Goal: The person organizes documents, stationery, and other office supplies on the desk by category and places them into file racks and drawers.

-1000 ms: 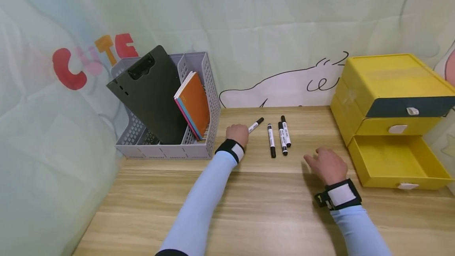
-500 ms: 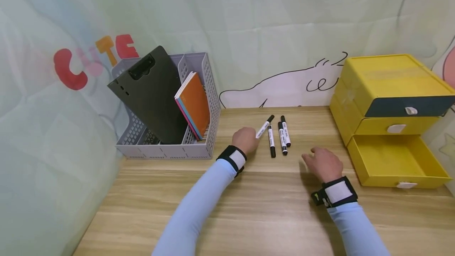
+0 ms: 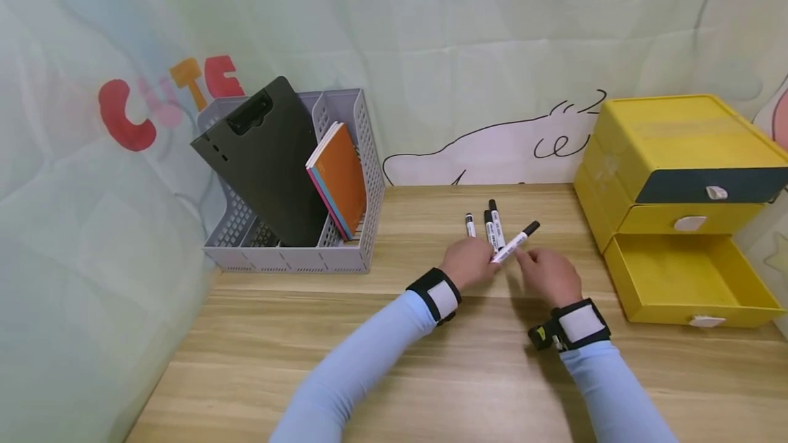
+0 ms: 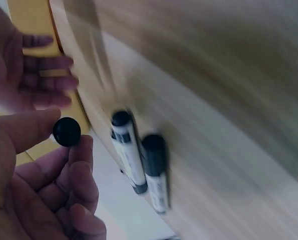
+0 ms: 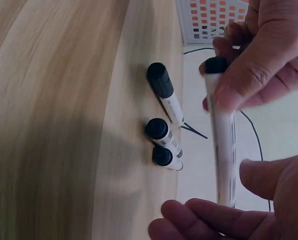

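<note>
My left hand (image 3: 470,263) pinches a white marker (image 3: 516,243) with black ends between thumb and fingertips. In the left wrist view only its round black end (image 4: 67,132) faces the camera. The marker is raised off the table and slants toward my right hand (image 3: 550,275). That hand has its thumb and straight fingers spread on either side of the marker's far end, as the right wrist view shows. Beyond the hands, three more markers lie on the table: one (image 3: 470,225) partly hidden behind the left hand, and two side by side (image 5: 169,158).
At the back left, a grey organizer (image 3: 286,260) holds a black clipboard (image 3: 271,163) and notebooks (image 3: 340,180). A yellow drawer unit (image 3: 689,135) stands at the right, its bottom drawer (image 3: 695,286) pulled out. A printed cloth (image 3: 455,74) hangs behind the table.
My left hand has carried the marker rightward, past the others, up to my right hand. The right hand has shifted slightly left toward it.
</note>
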A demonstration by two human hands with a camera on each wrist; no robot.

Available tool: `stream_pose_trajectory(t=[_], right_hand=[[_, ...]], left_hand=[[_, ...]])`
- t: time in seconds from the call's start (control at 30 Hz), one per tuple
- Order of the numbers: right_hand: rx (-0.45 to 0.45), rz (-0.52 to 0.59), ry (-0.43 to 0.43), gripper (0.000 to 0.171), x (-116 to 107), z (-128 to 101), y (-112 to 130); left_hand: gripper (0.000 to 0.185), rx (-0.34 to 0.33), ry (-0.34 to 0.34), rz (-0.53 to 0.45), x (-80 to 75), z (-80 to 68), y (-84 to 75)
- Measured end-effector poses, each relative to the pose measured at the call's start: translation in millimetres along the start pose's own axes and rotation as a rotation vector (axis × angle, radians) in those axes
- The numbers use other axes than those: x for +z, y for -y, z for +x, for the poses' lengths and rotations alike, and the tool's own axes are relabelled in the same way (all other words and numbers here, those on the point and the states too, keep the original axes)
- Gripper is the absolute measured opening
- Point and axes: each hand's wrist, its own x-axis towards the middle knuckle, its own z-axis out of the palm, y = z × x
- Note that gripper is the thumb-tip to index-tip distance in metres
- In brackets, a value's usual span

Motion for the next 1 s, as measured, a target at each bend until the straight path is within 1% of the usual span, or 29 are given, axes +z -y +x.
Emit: stream_pose_trajectory(t=[0.1, 0.23, 0.37, 0.5, 0.57, 0.67, 0.8, 0.93, 1.0], right_hand=[[-0.017, 0.032, -0.050, 0.043, -1.8, -0.3, 0.2], [-0.007, 0.058, -0.089, 0.037, -3.1, -0.2, 0.4], [0.037, 0.085, -0.089, 0.037, -4.5, 0.0, 1.6], [0.097, 0.094, -0.075, 0.040, -6.9, -0.8, 3.9], [0.122, 0.089, -0.068, 0.043, -8.7, -1.9, 4.5], [0.136, 0.076, -0.073, 0.044, -12.2, -3.9, 4.5], [0.105, 0.041, -0.109, 0.045, -16.4, -6.1, 2.5], [0.065, 0.006, -0.157, 0.045, -20.4, -8.7, -2.0], [0.058, -0.001, -0.167, 0.045, -23.0, -10.2, -4.1]], left_hand=[[0.029, 0.053, 0.010, 0.020, 2.0, -1.4, -10.4], [0.033, 0.067, 0.015, 0.043, 3.7, -3.0, -20.1], [0.038, 0.075, 0.019, 0.040, 6.4, -5.0, -24.5], [0.038, 0.113, 0.008, 0.065, 10.1, -6.7, -23.9], [0.039, 0.119, -0.001, 0.079, 11.9, -6.8, -20.9], [0.040, 0.093, -0.006, 0.079, 12.2, -6.3, -12.3], [0.038, 0.024, -0.010, 0.111, 9.5, -6.0, 4.2], [0.039, -0.033, -0.039, 0.199, 10.5, -5.4, 21.7], [0.040, -0.067, -0.046, 0.225, 11.3, -5.2, 28.8]])
